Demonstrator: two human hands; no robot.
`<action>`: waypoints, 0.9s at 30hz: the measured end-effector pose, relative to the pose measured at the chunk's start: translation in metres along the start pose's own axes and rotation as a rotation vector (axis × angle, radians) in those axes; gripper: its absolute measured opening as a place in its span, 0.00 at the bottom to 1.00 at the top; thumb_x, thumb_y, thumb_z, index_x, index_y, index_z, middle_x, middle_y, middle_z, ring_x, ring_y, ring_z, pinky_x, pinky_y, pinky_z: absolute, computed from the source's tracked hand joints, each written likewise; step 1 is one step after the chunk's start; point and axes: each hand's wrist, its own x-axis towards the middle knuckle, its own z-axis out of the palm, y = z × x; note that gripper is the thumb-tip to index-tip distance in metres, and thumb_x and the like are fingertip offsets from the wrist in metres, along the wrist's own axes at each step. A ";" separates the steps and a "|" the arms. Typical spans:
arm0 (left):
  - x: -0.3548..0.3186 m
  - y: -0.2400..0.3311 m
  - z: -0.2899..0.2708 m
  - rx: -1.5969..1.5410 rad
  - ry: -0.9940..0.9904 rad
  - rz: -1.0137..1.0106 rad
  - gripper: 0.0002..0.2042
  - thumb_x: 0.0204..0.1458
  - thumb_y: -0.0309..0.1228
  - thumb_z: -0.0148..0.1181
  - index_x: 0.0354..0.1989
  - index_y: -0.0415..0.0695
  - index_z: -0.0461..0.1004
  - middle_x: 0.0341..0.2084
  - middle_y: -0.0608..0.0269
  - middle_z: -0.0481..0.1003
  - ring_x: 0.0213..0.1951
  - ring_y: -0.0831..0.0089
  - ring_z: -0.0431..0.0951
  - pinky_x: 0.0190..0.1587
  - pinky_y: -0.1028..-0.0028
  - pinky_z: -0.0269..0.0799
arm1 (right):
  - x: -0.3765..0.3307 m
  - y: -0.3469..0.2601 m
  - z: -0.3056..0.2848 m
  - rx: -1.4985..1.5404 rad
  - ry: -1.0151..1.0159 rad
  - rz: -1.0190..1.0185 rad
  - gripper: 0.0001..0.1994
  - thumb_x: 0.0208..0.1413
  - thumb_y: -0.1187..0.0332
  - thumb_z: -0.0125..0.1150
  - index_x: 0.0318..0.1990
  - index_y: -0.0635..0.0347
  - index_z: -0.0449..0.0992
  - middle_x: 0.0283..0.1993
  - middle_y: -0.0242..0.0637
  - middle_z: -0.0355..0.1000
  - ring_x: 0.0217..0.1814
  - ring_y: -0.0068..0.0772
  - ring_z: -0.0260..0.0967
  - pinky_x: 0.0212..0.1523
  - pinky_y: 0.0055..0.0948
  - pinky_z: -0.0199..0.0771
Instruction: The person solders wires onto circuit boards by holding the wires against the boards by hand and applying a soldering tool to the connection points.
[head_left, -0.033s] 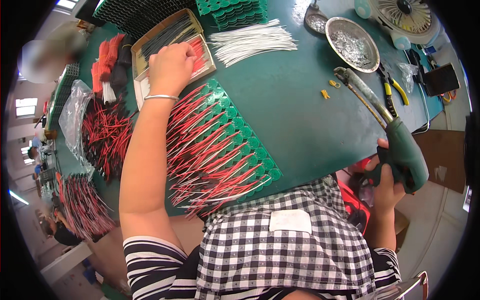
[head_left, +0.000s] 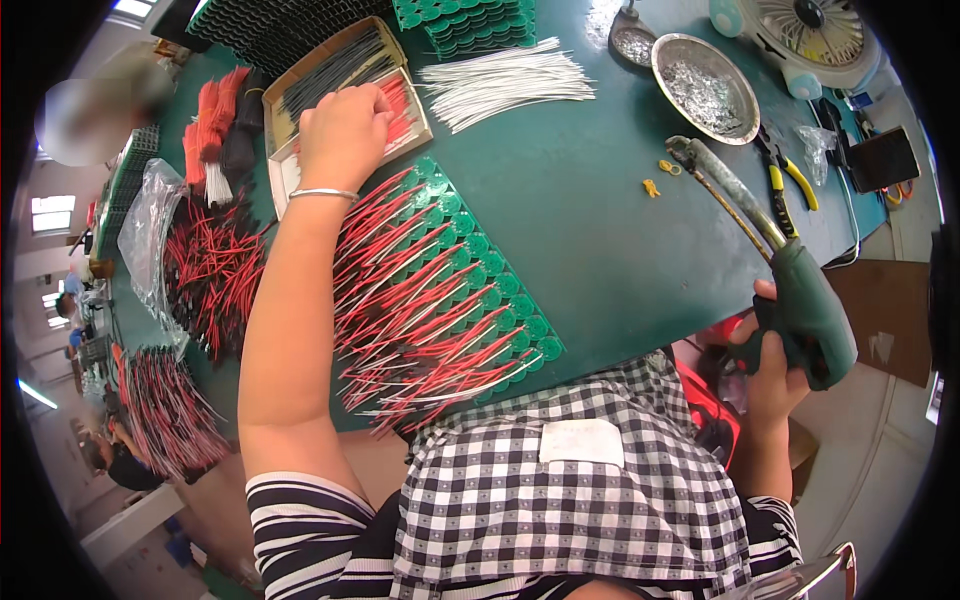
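My left hand (head_left: 343, 137) reaches into a cardboard box (head_left: 424, 137), over the red wires (head_left: 399, 108) in its near part. Its fingers are curled downward, and the fingertips are mostly hidden. Black wires (head_left: 335, 72) fill the far part of the box. In my right hand (head_left: 772, 368), a green-handled soldering gun (head_left: 812, 310) is held off the table's right front edge, its metal barrel pointing up and left. Between my arms lies a panel of round green circuit boards (head_left: 515, 305), with rows of red, white and dark wires (head_left: 410, 320) hanging over its left side.
White wires (head_left: 510, 85) lie behind the panel, beside stacked green boards (head_left: 470, 25). A metal bowl of silvery scraps (head_left: 752, 100), yellow-handled pliers (head_left: 776, 185) and a fan (head_left: 810, 40) stand at right. Loose red wires (head_left: 215, 270) and a plastic bag (head_left: 150, 235) are at left.
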 end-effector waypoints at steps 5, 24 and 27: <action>0.001 0.002 -0.002 -0.062 -0.027 -0.087 0.05 0.50 0.32 0.60 0.35 0.49 0.74 0.32 0.62 0.78 0.41 0.59 0.77 0.41 0.56 0.67 | -0.016 -0.005 0.005 0.005 -0.092 0.108 0.23 0.60 0.65 0.52 0.57 0.74 0.64 0.51 0.46 0.72 0.29 0.24 0.69 0.30 0.22 0.69; -0.053 0.051 -0.055 -0.059 0.227 0.321 0.05 0.48 0.27 0.59 0.33 0.52 0.76 0.27 0.70 0.73 0.36 0.69 0.72 0.48 0.63 0.56 | -0.035 -0.015 0.004 0.122 -0.237 0.252 0.21 0.56 0.64 0.54 0.53 0.72 0.67 0.29 0.38 0.73 0.29 0.26 0.68 0.33 0.26 0.68; -0.111 0.098 -0.076 -0.225 0.078 0.443 0.07 0.42 0.26 0.61 0.31 0.52 0.75 0.26 0.70 0.68 0.36 0.69 0.69 0.46 0.60 0.55 | -0.045 -0.021 -0.002 0.138 -0.281 0.388 0.19 0.53 0.68 0.54 0.50 0.72 0.68 0.25 0.38 0.73 0.27 0.26 0.70 0.32 0.24 0.70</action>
